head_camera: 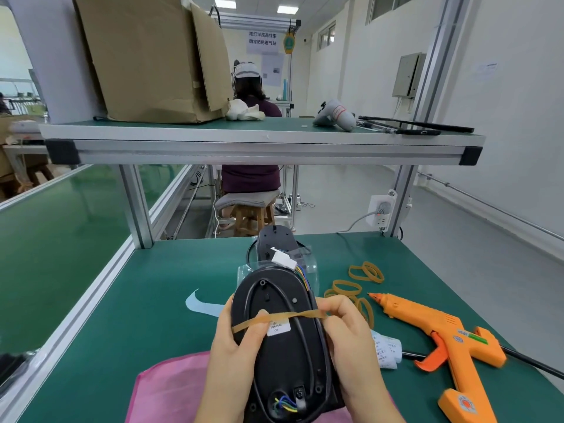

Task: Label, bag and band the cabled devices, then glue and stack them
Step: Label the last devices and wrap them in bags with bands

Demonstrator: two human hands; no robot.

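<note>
At six o'clock on the green bench, the black device is labelled and bagged at its top; the glue gun at four o'clock lies untouched, so gluing and stacking likely remain. Left hand and right hand each pinch the rubber band stretched over the device

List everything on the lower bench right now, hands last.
held device: one, black, between both hands
stretched rubber band: one, tan, across held device
second device: one, black, on table behind it
loose rubber bands: several, tan, right of devices
glue gun: one, orange, table's right side
label roll: one, white, beside right hand
pink sheet: one, near edge, under held device
left hand: grips device and band
right hand: pinches band
</note>
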